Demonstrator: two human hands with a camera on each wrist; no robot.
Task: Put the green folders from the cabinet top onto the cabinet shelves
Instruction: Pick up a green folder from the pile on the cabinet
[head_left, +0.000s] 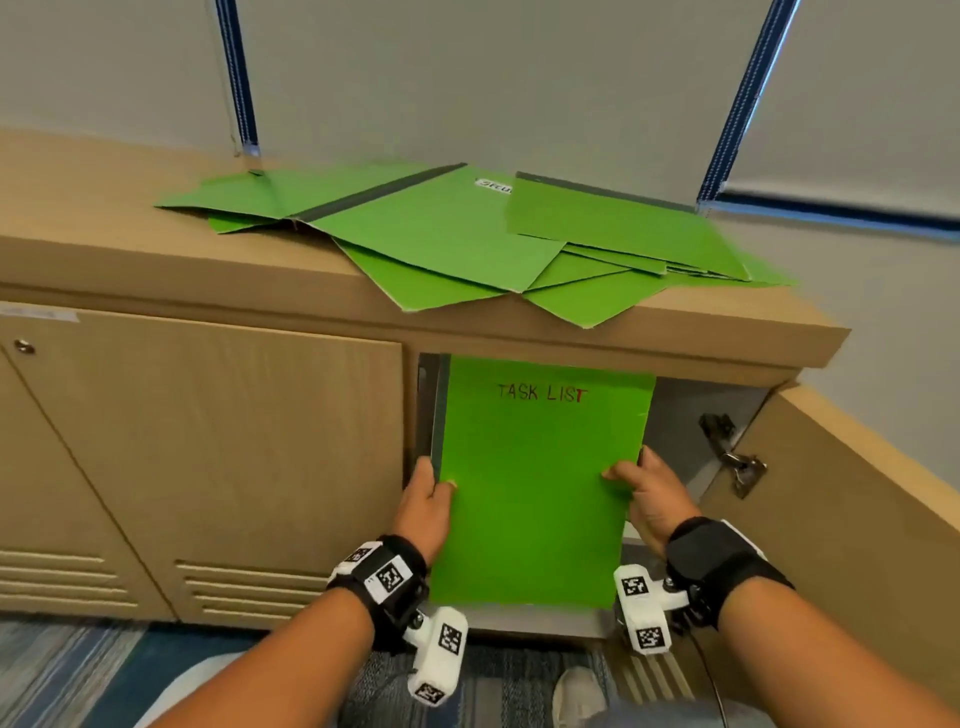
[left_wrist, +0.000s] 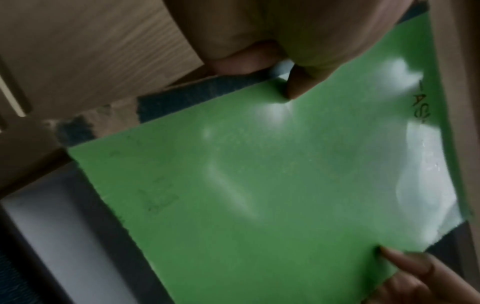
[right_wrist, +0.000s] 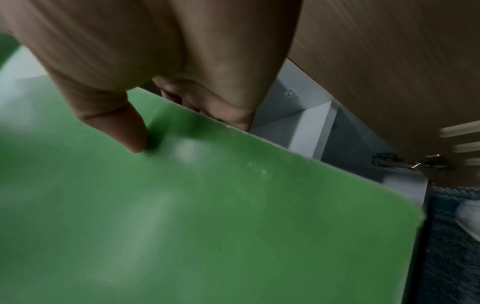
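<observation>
A green folder marked "TASK LIST" (head_left: 540, 483) (left_wrist: 259, 185) (right_wrist: 182, 226) is held in front of the open cabinet compartment (head_left: 675, 415), its top edge just under the cabinet top. My left hand (head_left: 428, 499) pinches its left edge, thumb on the front face (left_wrist: 296, 86). My right hand (head_left: 644, 488) pinches its right edge, thumb on the front (right_wrist: 130, 131), fingers behind. Several more green folders (head_left: 467, 234) lie spread on the cabinet top (head_left: 130, 234).
The right cabinet door (head_left: 831, 493) stands open with its hinge (head_left: 737, 457) showing. The left door (head_left: 208, 441) is closed. A grey shelf interior (right_wrist: 311, 123) lies behind the folder. Blue carpet (head_left: 78, 670) and a shoe (head_left: 576, 696) are below.
</observation>
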